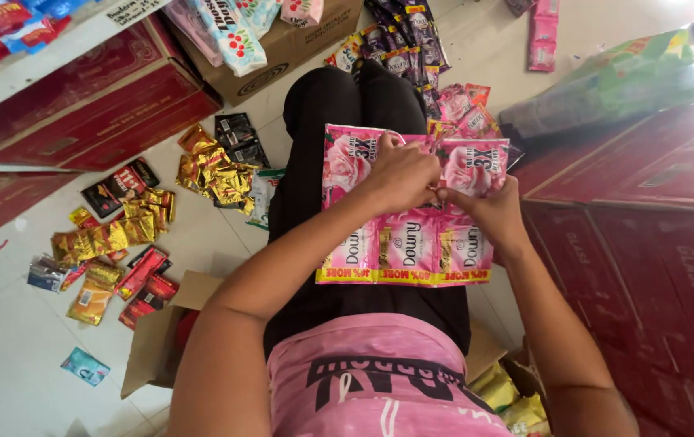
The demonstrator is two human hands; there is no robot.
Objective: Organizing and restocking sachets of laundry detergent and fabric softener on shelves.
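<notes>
Pale floor tiles (7, 364) spread below you, hemmed by dark red cartons (654, 243) on your right and more of them stacked under a white shelf (48, 48) at upper left; you sit with your black-clad legs (347, 105) stretched out, so your lap serves as the work surface; across it lies a sheet of pink sachets (412, 243), joined side by side in two rows, each printed with a rose and a yellow band along the near edge, held flat so the seams between packets stay reachable; your left hand (399, 174) presses down on the sheet's middle, its grip narrow and pinched on the upper row; your right hand (488, 212) meets it from the right, fingers closed on the same sheet at the join, thumb tips almost touching the left's; gold and red sachets (120, 235) lie scattered on the floor to your left, likely sorted by colour into loose heaps, with black ones (238, 137) beyond and a lone teal packet (84, 366) nearer you; purple strips (404, 40) trail past your feet, beside an open brown box (282, 48) holding white packets with red fruit; a green bag (614, 77) slumps on the cartons at upper right.
</notes>
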